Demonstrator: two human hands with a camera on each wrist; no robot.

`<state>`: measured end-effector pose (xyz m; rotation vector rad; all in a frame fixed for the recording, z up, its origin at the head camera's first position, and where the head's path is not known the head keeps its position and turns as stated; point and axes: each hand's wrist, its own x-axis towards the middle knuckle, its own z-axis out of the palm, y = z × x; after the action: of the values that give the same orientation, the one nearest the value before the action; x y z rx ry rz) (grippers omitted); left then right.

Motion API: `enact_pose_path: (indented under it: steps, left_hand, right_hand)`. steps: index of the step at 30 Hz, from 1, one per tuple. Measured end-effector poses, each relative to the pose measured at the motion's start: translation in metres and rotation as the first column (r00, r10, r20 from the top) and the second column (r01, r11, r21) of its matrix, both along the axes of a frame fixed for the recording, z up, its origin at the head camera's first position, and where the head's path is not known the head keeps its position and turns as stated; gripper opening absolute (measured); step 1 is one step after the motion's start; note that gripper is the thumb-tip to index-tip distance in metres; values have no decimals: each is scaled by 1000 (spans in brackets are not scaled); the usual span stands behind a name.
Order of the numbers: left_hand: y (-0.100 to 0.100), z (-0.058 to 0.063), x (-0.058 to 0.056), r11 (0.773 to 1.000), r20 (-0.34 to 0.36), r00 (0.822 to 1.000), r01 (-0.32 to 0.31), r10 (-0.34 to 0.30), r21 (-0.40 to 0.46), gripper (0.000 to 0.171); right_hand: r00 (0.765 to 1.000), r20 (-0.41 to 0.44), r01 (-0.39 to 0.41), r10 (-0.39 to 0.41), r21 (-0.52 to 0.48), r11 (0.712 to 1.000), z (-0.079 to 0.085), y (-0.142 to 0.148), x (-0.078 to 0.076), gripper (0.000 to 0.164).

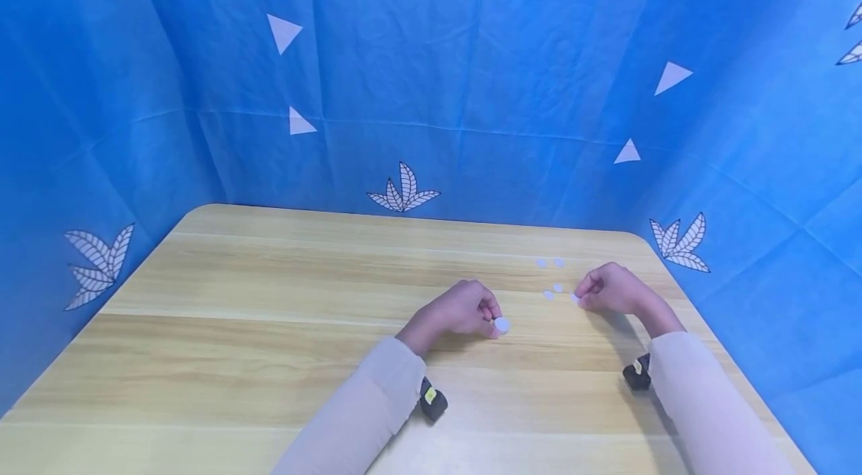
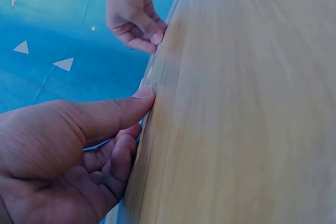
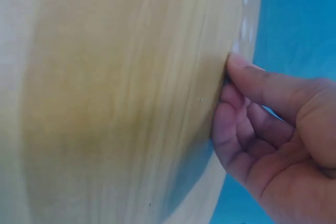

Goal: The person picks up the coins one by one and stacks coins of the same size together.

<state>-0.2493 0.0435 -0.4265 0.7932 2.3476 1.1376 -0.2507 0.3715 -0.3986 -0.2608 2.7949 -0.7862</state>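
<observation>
My left hand pinches a round white disc between thumb and fingers, just over the wooden table. This disc looks larger than the others. To its right, my right hand holds a small white disc at its fingertips, low against the tabletop. Several more small white discs lie flat to the left of and beyond that hand. In the right wrist view, the thumb meets the curled fingers at the wood, and the disc there is mostly hidden.
The wooden table has rounded far corners. Blue cloth printed with white leaves and triangles hangs behind it and at both sides. A small black device is worn at the left wrist, another at the right.
</observation>
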Motion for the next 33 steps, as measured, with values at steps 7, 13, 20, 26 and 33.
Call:
enact_pose_path:
  steps: [7, 13, 20, 26, 33]
  left_hand:
    - [0, 0, -1, 1000, 0, 1000, -11, 11, 3, 16]
    - [0, 1, 0, 1000, 12, 1000, -13, 13, 2, 16]
    - [1, 0, 0, 1000, 7, 1000, -14, 14, 2, 16]
    - [1, 0, 0, 1000, 12, 1000, -14, 13, 4, 17]
    - [1, 0, 0, 1000, 5, 1000, -4, 4, 10, 16]
  right_hand:
    - [998, 56, -32, 38, -106, 994, 1, -7, 15, 14]
    - [998, 37, -47, 53, -163, 986, -3, -13, 24, 14]
    - [996, 36, -70, 79, -195, 978, -8, -19, 33, 13]
    - [992, 23, -114, 121, -211, 971, -9, -32, 44, 13]
    - [987, -12, -157, 158, -198, 968, -12, -42, 49, 12]
